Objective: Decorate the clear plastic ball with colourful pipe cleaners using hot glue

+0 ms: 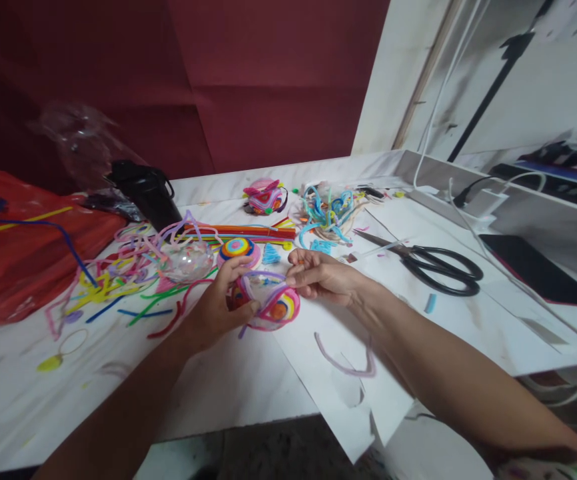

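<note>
My left hand (221,308) is closed around a clear, round plastic shell (282,308) with pipe cleaners stuck on it in coloured bands of pink, yellow, orange and red. A purple pipe cleaner (266,274) curves over its upper part. At the right edge of the shell, my right hand (321,277) pinches the end of this purple pipe cleaner between thumb and fingers. Just behind my left hand lies a disc of coiled pipe cleaners (237,248), ringed in blue, orange and yellow. A bent lilac pipe cleaner (346,370) rests under my right forearm.
Black-handled scissors (441,267) lie to the right, beside a black flat device (543,270) and white cables. Loose pipe cleaners (118,273), a clear ball (188,260) and a red plastic bag (33,253) occupy the left. White paper (333,400) overhangs the front edge.
</note>
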Demonstrator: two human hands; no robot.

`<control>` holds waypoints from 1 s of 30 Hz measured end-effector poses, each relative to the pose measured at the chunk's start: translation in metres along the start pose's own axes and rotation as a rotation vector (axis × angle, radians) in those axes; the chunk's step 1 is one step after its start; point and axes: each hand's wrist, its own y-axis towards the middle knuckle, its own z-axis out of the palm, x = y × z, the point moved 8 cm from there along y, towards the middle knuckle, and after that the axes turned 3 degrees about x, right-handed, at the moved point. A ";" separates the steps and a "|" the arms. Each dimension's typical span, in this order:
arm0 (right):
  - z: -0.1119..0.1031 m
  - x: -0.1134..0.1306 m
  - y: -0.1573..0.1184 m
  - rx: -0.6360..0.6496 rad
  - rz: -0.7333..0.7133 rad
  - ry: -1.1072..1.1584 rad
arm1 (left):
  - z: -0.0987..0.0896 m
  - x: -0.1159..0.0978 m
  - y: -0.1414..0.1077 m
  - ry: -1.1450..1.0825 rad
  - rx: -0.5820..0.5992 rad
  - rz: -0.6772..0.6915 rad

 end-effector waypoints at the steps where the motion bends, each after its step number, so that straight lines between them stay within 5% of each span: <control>1: 0.000 0.000 0.000 -0.006 0.002 0.002 | 0.000 -0.001 0.000 -0.005 -0.004 -0.005; 30: 0.005 0.002 -0.001 0.015 -0.013 -0.063 | 0.004 -0.009 -0.004 0.042 0.009 -0.042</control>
